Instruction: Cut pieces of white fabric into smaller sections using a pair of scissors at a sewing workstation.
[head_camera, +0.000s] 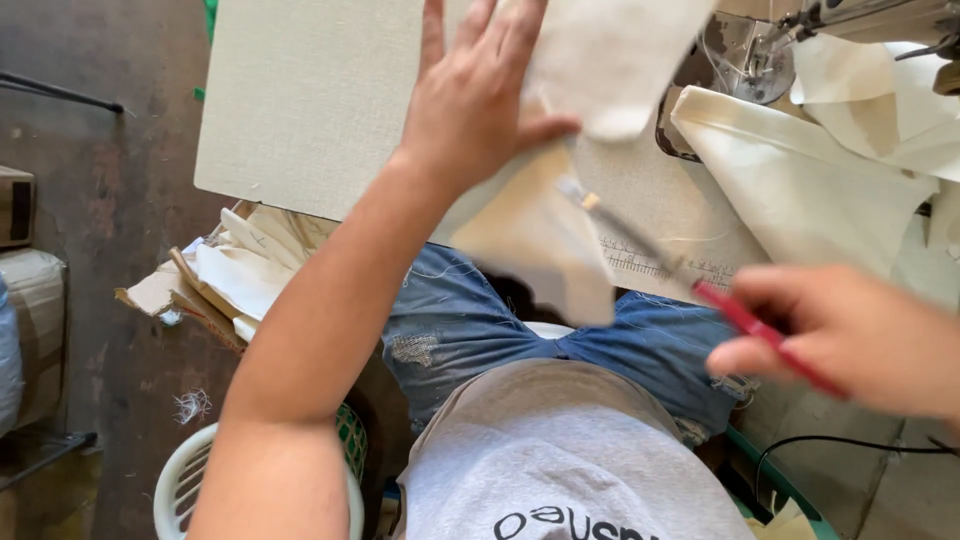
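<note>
My left hand (470, 95) is raised over the table, fingers spread upward, thumb pinching a cream fabric piece (560, 150) that hangs down blurred toward my lap. My right hand (845, 345) at the right grips a red-handled thread snipper (690, 280); its metal tip points up-left and meets the hanging fabric. Both hands and the cloth are motion-blurred.
A pale sewing table (300, 110) spreads ahead, with a sewing machine (790, 40) at top right and more cream fabric (800, 180) beside it. A cardboard box of cloth scraps (230, 270) sits on the floor at left. A white plastic chair (190, 480) is below me.
</note>
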